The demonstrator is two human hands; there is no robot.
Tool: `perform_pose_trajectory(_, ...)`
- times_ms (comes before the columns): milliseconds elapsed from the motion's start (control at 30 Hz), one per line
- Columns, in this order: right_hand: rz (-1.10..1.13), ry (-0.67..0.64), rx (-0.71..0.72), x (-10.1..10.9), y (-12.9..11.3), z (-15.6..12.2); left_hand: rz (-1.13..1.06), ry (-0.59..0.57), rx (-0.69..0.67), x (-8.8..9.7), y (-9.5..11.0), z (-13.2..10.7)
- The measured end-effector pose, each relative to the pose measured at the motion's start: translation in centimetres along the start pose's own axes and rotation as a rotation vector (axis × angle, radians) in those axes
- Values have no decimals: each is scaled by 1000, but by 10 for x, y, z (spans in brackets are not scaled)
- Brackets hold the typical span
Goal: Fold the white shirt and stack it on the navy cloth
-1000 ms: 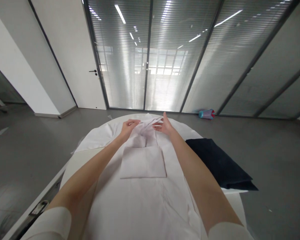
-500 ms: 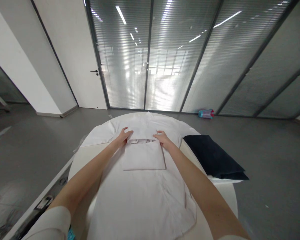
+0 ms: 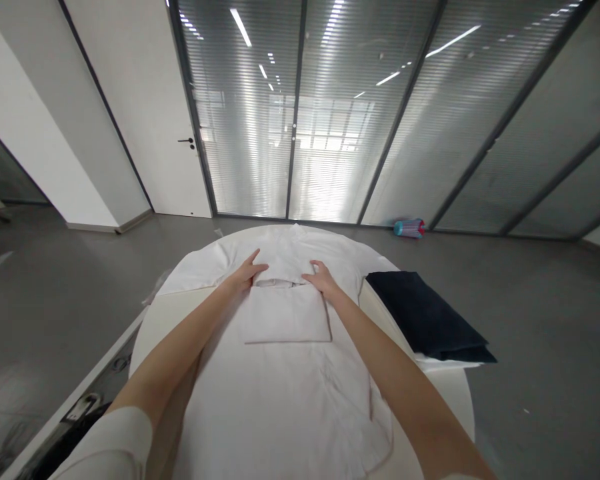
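Observation:
A white cloth garment [image 3: 285, 400] lies spread over a round table, and a flat folded white rectangle of cloth [image 3: 287, 317] rests on its middle. Along the rectangle's far edge a narrow gap shows between layers. My left hand [image 3: 249, 272] touches the cloth at the far left corner, thumb and index finger spread apart. At the far right corner my right hand [image 3: 321, 277] rests on the cloth, its thumb and index finger also apart. The remaining fingers of both hands are partly hidden.
Folded dark navy cloth [image 3: 425, 313] lies on the right side of the cream round table [image 3: 153, 320], overhanging its edge. A striped blue-and-red bundle [image 3: 409, 228] is on the floor by the glass partition. A white-edged rail with cables [image 3: 93, 390] runs along the left.
My left index finger has lifted and points more upward. The right hand has shifted slightly left, and the gap at the rectangle's far edge looks narrower.

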State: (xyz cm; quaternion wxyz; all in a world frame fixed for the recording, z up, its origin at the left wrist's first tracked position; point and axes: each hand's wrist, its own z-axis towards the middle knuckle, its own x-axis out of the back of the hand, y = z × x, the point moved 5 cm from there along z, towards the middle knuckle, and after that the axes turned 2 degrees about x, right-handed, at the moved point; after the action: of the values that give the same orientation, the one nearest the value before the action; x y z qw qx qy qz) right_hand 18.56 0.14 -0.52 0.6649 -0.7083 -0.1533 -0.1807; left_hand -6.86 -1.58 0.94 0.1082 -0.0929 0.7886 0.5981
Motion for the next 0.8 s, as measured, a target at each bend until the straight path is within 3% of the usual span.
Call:
perform_pose_trajectory(133,-102,-4,54,5,-8,-6,138,-57,13,4,1,-10)
perform_pose_trajectory(233,-210,3,103,10,-17,-18,291,-35,-111,1,7,-18)
perform_pose_trajectory(333,-347,56,203,24,-28,-40,531,168,-309,7,20,-35)
perform_pose_trajectory(400,-394,33,218,36,-29,-61,684,293,-362,17,26,-53)
perform_pose_trajectory(467,-382,-83,172,44,-23,-84,769,238,-256,27,21,-74)
perform_pose_trajectory(567,-313,-248,129,51,-10,-118,740,-56,48,33,-4,-114)
perform_pose_trajectory(633,-224,-299,101,51,-3,-136,642,-168,124,32,-16,-139)
perform_pose_trajectory(800,4,-261,-47,47,8,-155,346,-158,177,30,-30,-163)
